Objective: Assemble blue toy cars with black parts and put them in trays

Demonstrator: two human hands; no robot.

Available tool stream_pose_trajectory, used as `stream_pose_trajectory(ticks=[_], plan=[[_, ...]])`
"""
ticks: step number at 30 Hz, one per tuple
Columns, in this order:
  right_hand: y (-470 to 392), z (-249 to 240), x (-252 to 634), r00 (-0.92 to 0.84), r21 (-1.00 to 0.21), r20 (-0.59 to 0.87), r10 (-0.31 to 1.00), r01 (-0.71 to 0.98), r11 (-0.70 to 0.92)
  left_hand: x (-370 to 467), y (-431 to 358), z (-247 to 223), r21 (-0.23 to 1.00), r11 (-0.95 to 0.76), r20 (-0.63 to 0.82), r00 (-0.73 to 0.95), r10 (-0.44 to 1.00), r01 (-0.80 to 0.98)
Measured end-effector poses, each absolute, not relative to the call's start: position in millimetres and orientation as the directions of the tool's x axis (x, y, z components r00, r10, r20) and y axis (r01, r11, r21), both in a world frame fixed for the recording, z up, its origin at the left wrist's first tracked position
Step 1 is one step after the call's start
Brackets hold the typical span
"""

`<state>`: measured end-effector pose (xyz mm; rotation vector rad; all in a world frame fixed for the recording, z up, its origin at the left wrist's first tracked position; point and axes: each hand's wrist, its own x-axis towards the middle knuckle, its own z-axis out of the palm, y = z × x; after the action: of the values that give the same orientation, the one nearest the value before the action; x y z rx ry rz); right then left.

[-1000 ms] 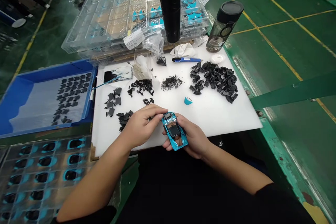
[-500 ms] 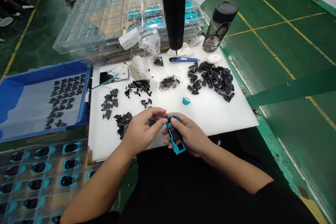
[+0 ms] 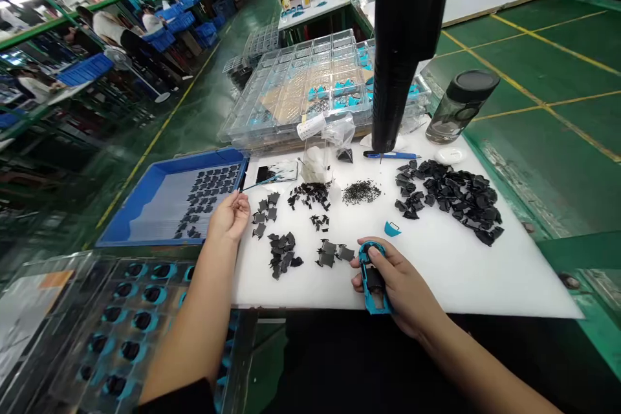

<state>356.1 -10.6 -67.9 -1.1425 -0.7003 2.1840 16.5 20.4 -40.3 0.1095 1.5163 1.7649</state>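
the right hand (image 3: 400,281) grips a blue shell (image 3: 372,281); the left hand (image 3: 229,217), fingers loosely curled, touches the thin brush (image 3: 261,182) above the bench (image 3: 466,278).

Blue shell (image 3: 365,281), black part (image 3: 375,279) inside, tilted in your right hand (image 3: 405,284); thin blue stick (image 3: 262,182) slants, end by your left hand (image 3: 229,217).

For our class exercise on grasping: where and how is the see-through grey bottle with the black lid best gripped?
Probably the middle of the bottle, below its black lid, from the near side, above the white oval object by its base: it stands upright, and its round wall suits wrapping fingers.
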Motion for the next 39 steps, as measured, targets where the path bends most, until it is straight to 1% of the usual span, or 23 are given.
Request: stream_pose_trajectory(ticks=[2,4,7,9,10,11,13,14,15,17,20,22,24,26,29,32,34,37,39], plan=[[-10.9,-70.2,357.6,-0.476,-0.657,-0.538,0.695,-0.279,-0.7,25.7,25.0,-39.7,0.904,0.081,-0.369,-0.671,0.643,-0.419],[-11.1,-72.1,358.3,-0.483,-0.637,-0.533,0.694,-0.31,-0.705,46.0,23.7,-40.7,0.944,0.135,-0.304,-0.634,0.711,-0.301],[-11.4,-72.8,357.6,-0.476,-0.637,-0.529,0.702,-0.325,-0.699,86.1,19.7,-43.1,0.978,0.189,-0.208,-0.543,0.813,-0.092],[-11.5,-72.1,356.6,-0.47,-0.648,-0.524,0.71,-0.321,-0.691,111.9,22.0,-43.8,0.976,0.194,-0.124,-0.474,0.872,0.103],[-11.5,-71.6,356.1,-0.47,-0.652,-0.52,0.713,-0.32,-0.687,122.9,25.6,-44.2,0.95,0.19,-0.068,-0.431,0.9,0.247],[-11.5,-71.1,355.7,-0.47,-0.655,-0.518,0.715,-0.32,-0.685,132.3,30.4,-44.9,0.896,0.182,-0.016,-0.381,0.925,0.404],[-11.5,-70.2,355.0,-0.465,-0.661,-0.514,0.72,-0.32,-0.679,145.3,42.3,-48.1,0.722,0.158,0.052,-0.28,0.958,0.674],[-11.5,-69.8,354.8,-0.46,-0.662,-0.515,0.723,-0.322,-0.677,149.2,48.3,-50.8,0.647,0.148,0.065,-0.248,0.967,0.748],[-11.5,-69.5,354.5,-0.455,-0.661,-0.518,0.724,-0.324,-0.677,151.5,53.6,-53.8,0.612,0.145,0.069,-0.235,0.969,0.777],[-11.4,-69.2,354.0,-0.455,-0.656,-0.52,0.722,-0.328,-0.68,152.5,61.0,-60.0,0.599,0.13,0.083,-0.223,0.971,0.79],[-10.8,-69.2,353.1,-0.469,-0.651,-0.515,0.717,-0.33,-0.684,147.8,61.8,-64.3,0.613,0.102,0.11,-0.212,0.971,0.783],[-10.3,-68.8,352.5,-0.482,-0.652,-0.517,0.707,-0.313,-0.69,142.2,56.5,-62.0,0.689,0.033,0.176,-0.211,0.962,0.724],[-9.6,-67.9,352.0,-0.492,-0.657,-0.525,0.694,-0.283,-0.699,136.8,48.8,-56.8,0.827,-0.087,0.243,-0.215,0.946,0.555],[-8.4,-66.9,351.8,-0.486,-0.667,-0.547,0.681,-0.239,-0.706,133.0,40.9,-50.6,0.929,-0.18,0.252,-0.197,0.947,0.323],[-5.5,-66.4,351.3,-0.467,-0.671,-0.587,0.662,-0.178,-0.72,131.2,31.7,-43.8,0.977,-0.187,0.198,-0.112,0.974,0.106],[-2.9,-67.3,350.8,-0.469,-0.665,-0.606,0.643,-0.146,-0.733,131.1,26.2,-42.7,0.987,-0.16,0.158,-0.097,0.983,-0.013],[-1.9,-68.7,350.7,-0.466,-0.667,-0.614,0.637,-0.126,-0.735,130.1,24.1,-44.6,0.984,-0.174,0.169,-0.147,0.975,-0.025],[-0.9,-71.4,350.1,-0.454,-0.675,-0.622,0.639,-0.103,-0.73,127.8,21.3,-48.6,0.968,-0.247,0.25,-0.245,0.937,0.042],[-1.6,-71.6,348.8,-0.448,-0.684,-0.62,0.644,-0.093,-0.724,128.4,17.2,-50.7,0.958,-0.276,0.285,-0.274,0.919,0.074]])
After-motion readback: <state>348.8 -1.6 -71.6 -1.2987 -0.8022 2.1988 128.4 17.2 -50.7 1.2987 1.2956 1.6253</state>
